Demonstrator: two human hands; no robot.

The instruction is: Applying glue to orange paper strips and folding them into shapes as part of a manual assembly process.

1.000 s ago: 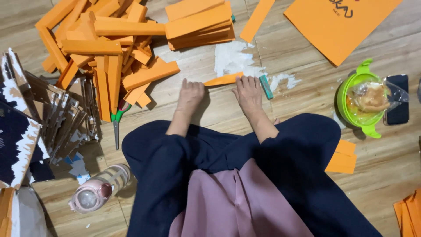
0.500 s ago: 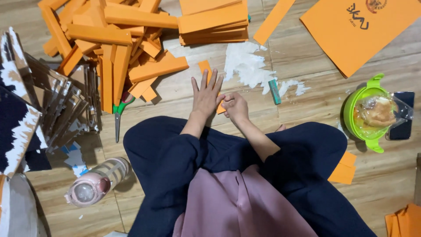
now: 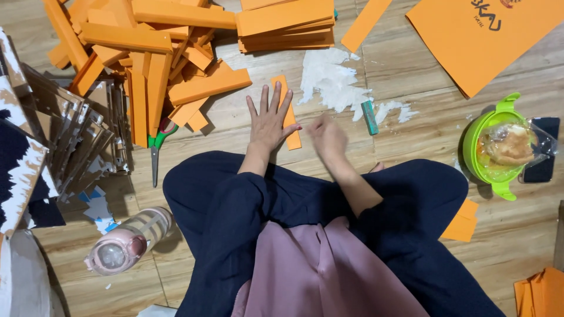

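Here, 1 flat hand pins an orange paper strip point(image 3: 286, 111) to the wooden floor point(image 3: 411, 135).
The strip looks light, thin and easily creased, best taken by its long edges. The left hand point(image 3: 269, 120) lies spread, fingers apart, palm pressing its left side; the right hand point(image 3: 329, 138), blurred, hovers just beside, grip unclear, holding nothing visible.

Even indoor light, soft shadows; right hand point(image 3: 327, 136) motion-blurred

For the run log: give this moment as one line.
left hand: flat on orange paper strip | right hand: blurred, beside strip | floor: scissors, glue stick
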